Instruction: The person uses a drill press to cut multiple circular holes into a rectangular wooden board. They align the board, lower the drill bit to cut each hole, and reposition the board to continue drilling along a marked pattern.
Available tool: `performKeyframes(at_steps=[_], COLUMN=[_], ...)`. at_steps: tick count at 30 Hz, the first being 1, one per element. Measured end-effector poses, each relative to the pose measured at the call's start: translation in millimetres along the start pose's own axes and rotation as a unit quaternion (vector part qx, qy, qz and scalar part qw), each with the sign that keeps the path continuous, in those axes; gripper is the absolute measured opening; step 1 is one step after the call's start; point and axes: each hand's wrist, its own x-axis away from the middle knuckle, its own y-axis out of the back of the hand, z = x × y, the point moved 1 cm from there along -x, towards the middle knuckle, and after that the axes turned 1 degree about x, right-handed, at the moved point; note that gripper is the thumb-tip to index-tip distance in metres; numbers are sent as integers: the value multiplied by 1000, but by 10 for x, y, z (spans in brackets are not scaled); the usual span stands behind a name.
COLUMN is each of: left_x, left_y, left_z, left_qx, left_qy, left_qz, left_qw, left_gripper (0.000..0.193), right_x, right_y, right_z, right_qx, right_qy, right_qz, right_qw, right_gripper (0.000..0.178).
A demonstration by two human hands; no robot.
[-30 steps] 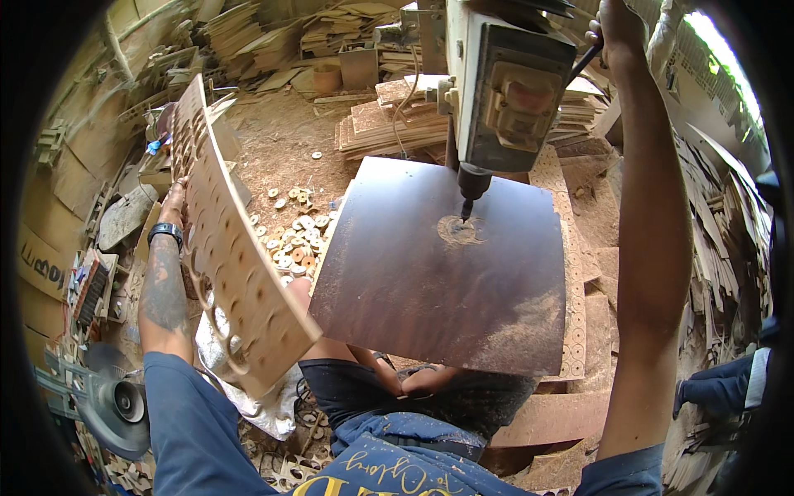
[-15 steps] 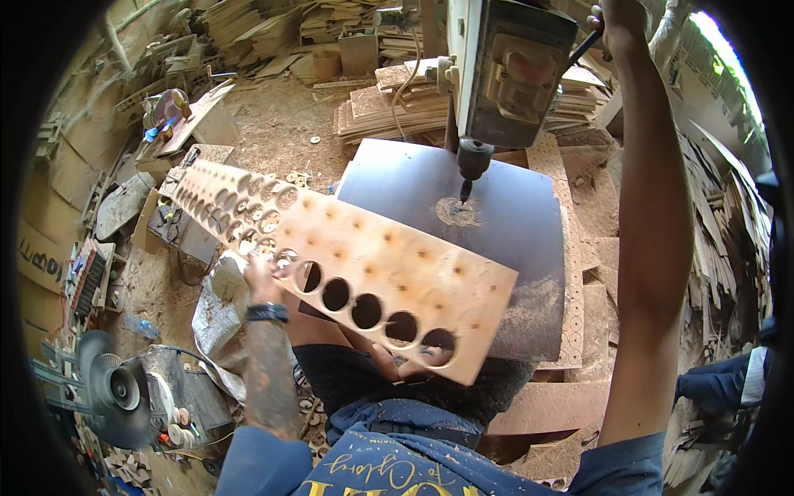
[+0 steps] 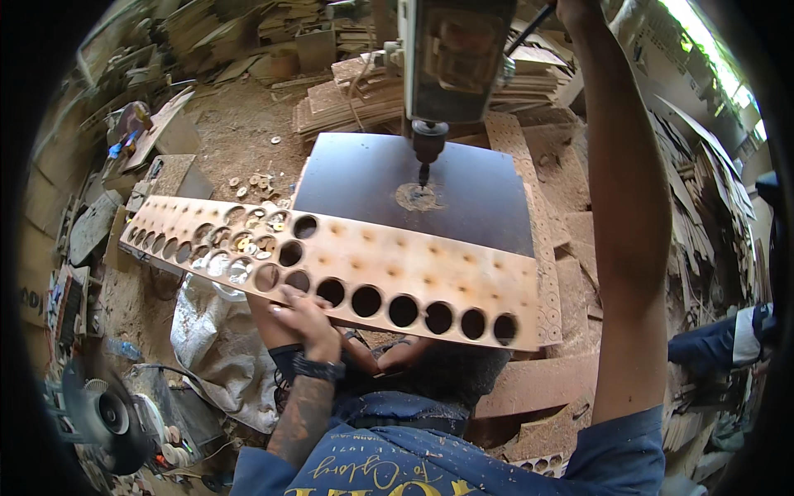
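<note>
A long wooden board [image 3: 463,263] lies across the near part of the dark drill press table [image 3: 356,169] and reaches far out to the left. Round holes run along its near edge, with more in its middle, and small scorched dots mark the rest. My left hand [image 3: 308,324] grips the near edge below the holes, fingertips on top. Up at the top edge of the view, my right hand [image 3: 575,10], partly cut off, is closed round the press's black lever [image 3: 529,30]. The drill chuck [image 3: 428,145] with its bit hangs above the table, beyond the board.
Stacked wooden sheets [image 3: 331,107] lie behind the press, and loose round discs [image 3: 240,188] on the dusty floor. At the lower left are a fan [image 3: 107,409] and a whitish sack [image 3: 207,335]. Leaning sheets [image 3: 703,174] line the right side; another person's sleeve [image 3: 715,339] shows there.
The board has swung to lie more level across the table, its right end farther from me. My left hand now holds it farther right along the near edge. My right hand stays on the lever.
</note>
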Motion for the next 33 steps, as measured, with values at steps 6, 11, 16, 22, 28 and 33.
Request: performKeyframes(at_steps=[6,11,16,22,28,33], left_x=[973,1454,1066,-967,-1689,-1416], left_y=[183,263,308,703,750,588], left_z=[163,127,-262,-1055,-896,-942], left_qx=[-105,-130,-291,-480,-592,-503], left_qy=[1,349,-128,-464,-465,-432], left_qz=[245,431,637,270,336,352], left_qw=[964,822,702,694,567,661], left_gripper=[26,23,23,52,62,54], right_x=[2,-63,-152,-344,-351,-331], right_y=[24,3,11,-9,-2,-81], right_z=[1,36,-3,-139,-142,-109], right_qx=[1,-1,1,-26,-27,-8], right_qy=[-5,-11,-7,-50,-47,-69], right_qz=[-3,-2,4,35,31,21], right_qw=[1000,1000,1000,998,998,997], right_gripper=[18,17,17,20,20,21])
